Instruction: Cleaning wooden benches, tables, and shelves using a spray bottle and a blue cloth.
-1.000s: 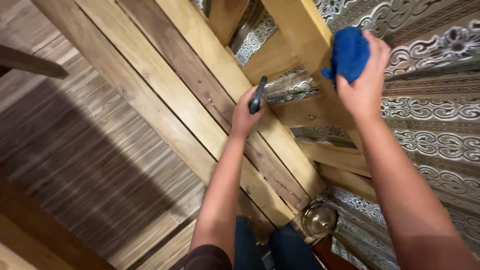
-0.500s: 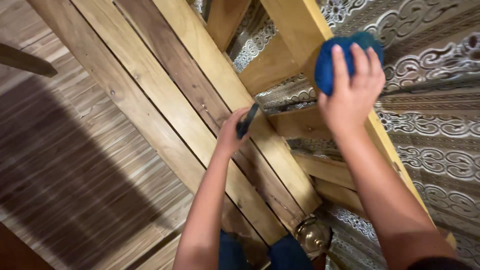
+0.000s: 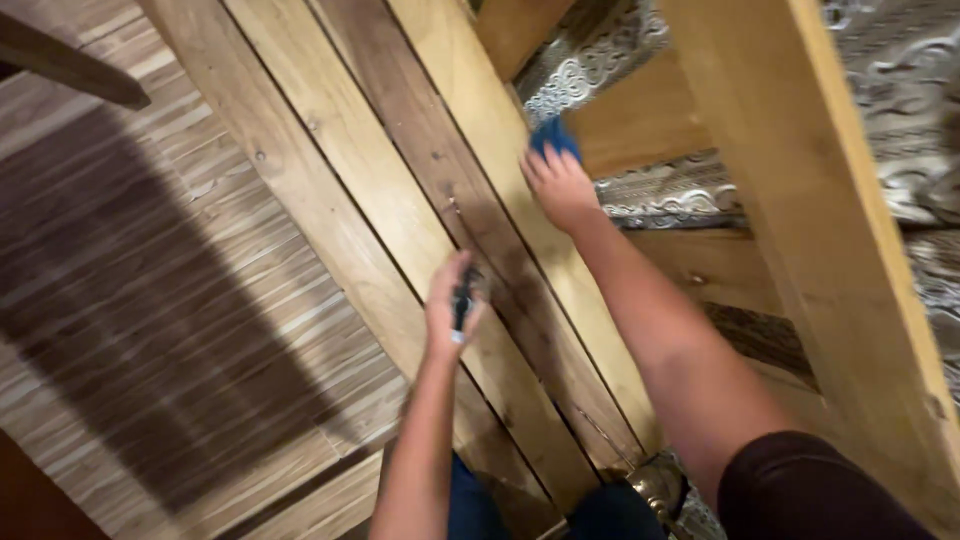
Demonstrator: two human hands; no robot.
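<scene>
**Two hands on a slatted wooden frame, one with a cloth, one with a small dark tool**

The right hand (image 3: 562,185) lies flat on a pale plank of the wooden frame (image 3: 330,200), fingers spread and pressing a blue cloth (image 3: 553,135) against the wood; the cloth peeks out past the fingertips, at the far edge of the plank, just beside the gap where the patterned grey fabric (image 3: 600,60) shows through; the hand is not clenched but laid open over the cloth, holding it down.

The left hand (image 3: 452,305) is nearer to the camera, closed around a small dark tool (image 3: 462,298); the tool stands roughly upright in the fist, its light-coloured lower end showing below the fingers; what kind of tool it is cannot be told, since the picture is blurred. This hand hovers over or rests on the darker plank (image 3: 430,160) in the middle of the frame; whether it touches the wood cannot be told.

The two hands are well apart, the right one farther up the slats. A thick pale beam (image 3: 800,180) runs down the right side, crossing over the fabric; a striped wooden floor (image 3: 150,300) lies to the left of the frame, partly in shadow; the person's dark sleeve (image 3: 810,490) shows at the lower right.
</scene>
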